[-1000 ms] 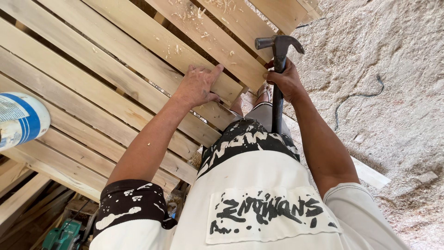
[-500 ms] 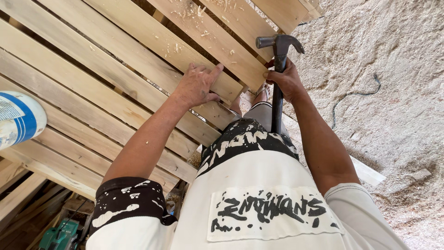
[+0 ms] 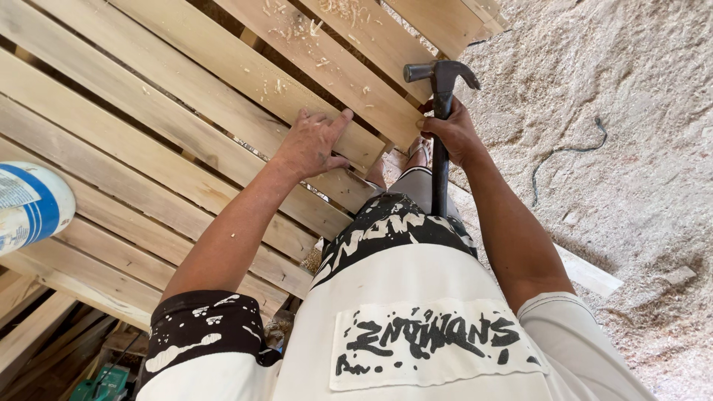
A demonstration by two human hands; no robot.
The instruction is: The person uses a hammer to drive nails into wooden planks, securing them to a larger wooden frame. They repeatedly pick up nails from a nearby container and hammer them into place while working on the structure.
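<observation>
From the head view, I see the left hand [image 3: 312, 142] pressed flat on a wooden slat [image 3: 223, 111] of the slatted frame, fingers slightly spread. My right hand [image 3: 454, 132] wraps its fingers tight around the claw hammer [image 3: 441, 111] just below its head, at the frame's edge. A blue-and-white container [image 3: 30, 206] sits at far left; sawdust ground [image 3: 609, 111] lies right.
</observation>
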